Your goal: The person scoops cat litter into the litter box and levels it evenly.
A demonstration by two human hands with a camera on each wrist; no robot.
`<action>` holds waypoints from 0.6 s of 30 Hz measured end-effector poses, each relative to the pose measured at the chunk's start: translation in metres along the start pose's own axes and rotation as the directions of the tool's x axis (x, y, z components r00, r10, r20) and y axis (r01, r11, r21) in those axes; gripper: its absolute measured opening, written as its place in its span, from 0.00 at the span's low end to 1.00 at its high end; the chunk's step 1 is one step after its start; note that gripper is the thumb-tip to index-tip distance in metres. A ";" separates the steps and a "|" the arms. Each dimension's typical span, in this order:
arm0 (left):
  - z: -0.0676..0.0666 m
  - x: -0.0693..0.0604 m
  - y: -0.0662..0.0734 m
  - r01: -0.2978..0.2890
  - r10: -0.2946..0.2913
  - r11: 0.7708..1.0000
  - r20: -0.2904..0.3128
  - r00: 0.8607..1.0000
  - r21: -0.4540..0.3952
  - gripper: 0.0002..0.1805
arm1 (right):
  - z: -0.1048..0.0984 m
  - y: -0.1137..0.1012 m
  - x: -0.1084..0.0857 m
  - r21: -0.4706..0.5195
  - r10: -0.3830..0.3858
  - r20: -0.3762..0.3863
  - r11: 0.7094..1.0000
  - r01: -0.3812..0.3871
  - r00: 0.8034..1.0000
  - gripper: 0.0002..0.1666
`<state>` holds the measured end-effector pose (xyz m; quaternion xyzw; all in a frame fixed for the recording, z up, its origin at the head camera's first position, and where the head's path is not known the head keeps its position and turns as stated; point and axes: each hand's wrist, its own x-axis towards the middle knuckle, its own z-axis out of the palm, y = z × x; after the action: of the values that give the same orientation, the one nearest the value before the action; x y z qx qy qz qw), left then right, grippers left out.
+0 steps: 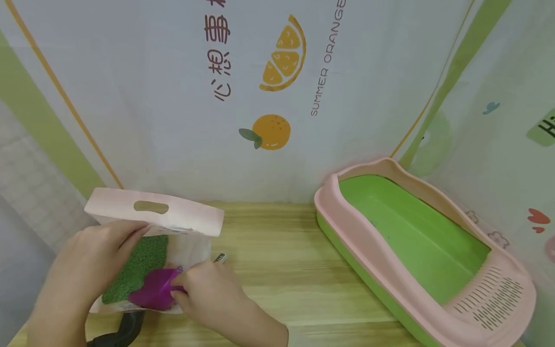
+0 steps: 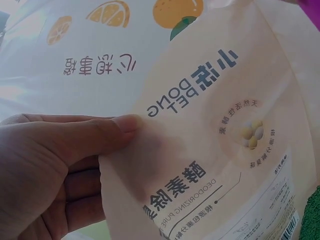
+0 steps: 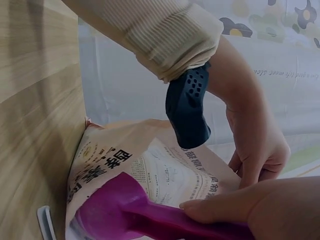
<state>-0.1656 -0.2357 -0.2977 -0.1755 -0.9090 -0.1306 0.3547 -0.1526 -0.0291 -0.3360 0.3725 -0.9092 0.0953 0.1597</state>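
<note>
You have one paper bag at the lower left of the head view, with one mass of green grains and one purple scoop at its mouth. Your left hand pinches the bag's edge; your right hand grips the scoop's handle, covering most of it. One green tray with a pink rim stands at the right, cut off at the bottom. Your left wrist view catches only a purple corner at upper right. One small striped object beside your right hand is too small to identify.
</note>
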 end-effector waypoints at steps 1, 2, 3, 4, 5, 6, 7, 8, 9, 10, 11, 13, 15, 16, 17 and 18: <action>0.000 0.000 0.000 0.001 -0.001 1.000 0.002 1.000 0.000 0.05 | 0.001 0.000 0.000 0.002 0.002 -0.004 1.000 -0.002 1.000 0.03; 0.001 -0.001 0.000 0.000 0.000 1.000 0.003 1.000 0.002 0.05 | 0.003 -0.001 0.000 0.001 0.005 -0.006 1.000 -0.005 1.000 0.04; 0.001 -0.001 0.000 -0.002 0.002 1.000 0.001 1.000 0.004 0.05 | 0.004 -0.001 -0.001 0.003 0.010 -0.008 1.000 -0.010 1.000 0.07; 0.001 -0.001 0.000 -0.003 0.003 1.000 0.000 1.000 0.004 0.05 | 0.005 -0.002 -0.001 0.009 0.015 -0.010 1.000 -0.015 1.000 0.10; 0.000 0.000 0.000 -0.004 0.004 1.000 0.001 1.000 0.007 0.05 | 0.006 -0.002 -0.001 0.007 0.024 -0.015 1.000 -0.024 1.000 0.14; 0.000 0.000 0.000 -0.010 0.010 1.000 -0.002 1.000 0.009 0.05 | 0.007 -0.003 -0.001 0.011 0.034 -0.015 0.999 -0.033 0.999 0.17; 0.000 0.000 0.000 -0.018 0.018 1.000 -0.007 1.000 0.013 0.05 | 0.008 -0.004 -0.001 0.018 0.047 -0.014 0.999 -0.047 0.999 0.20; 0.000 0.001 0.000 -0.022 0.022 1.000 -0.009 1.000 0.016 0.05 | 0.008 -0.005 -0.001 0.018 0.060 -0.014 0.998 -0.059 0.998 0.21; 0.000 0.001 0.001 -0.027 0.027 0.999 -0.013 1.000 0.018 0.05 | 0.009 -0.006 -0.001 0.019 0.070 -0.018 0.997 -0.070 0.997 0.22; 0.000 0.001 0.000 -0.027 0.027 0.999 -0.012 1.000 0.017 0.06 | 0.010 -0.007 -0.001 0.018 0.080 -0.022 0.997 -0.079 0.997 0.22; 0.000 0.001 0.000 -0.028 0.028 0.999 -0.009 1.000 0.020 0.06 | 0.011 -0.008 -0.001 0.014 0.088 -0.025 0.996 -0.088 0.996 0.21; 0.000 0.001 0.000 -0.024 0.025 0.999 -0.003 1.000 0.023 0.06 | 0.013 -0.009 -0.002 0.005 0.100 -0.030 0.995 -0.099 0.995 0.20; 0.000 0.002 0.000 -0.017 0.017 1.000 0.006 1.000 0.024 0.06 | 0.014 -0.009 -0.002 -0.013 0.105 -0.033 0.994 -0.105 0.994 0.19; 0.000 0.002 0.000 -0.015 0.015 1.000 0.010 1.000 0.025 0.05 | 0.015 -0.009 -0.002 -0.020 0.107 -0.032 0.994 -0.108 0.994 0.19; 0.000 0.001 0.000 -0.016 0.016 0.999 0.009 1.000 0.027 0.05 | 0.015 -0.010 -0.002 -0.026 0.108 -0.030 0.994 -0.109 0.994 0.18; 0.000 0.001 0.001 -0.016 0.016 0.999 0.008 1.000 0.027 0.05 | 0.016 -0.010 -0.002 -0.027 0.110 -0.027 0.993 -0.111 0.994 0.18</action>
<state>-0.1661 -0.2349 -0.2966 -0.1786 -0.9106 -0.1147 0.3547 -0.1480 -0.0396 -0.3508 0.3179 -0.9276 0.0957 0.1711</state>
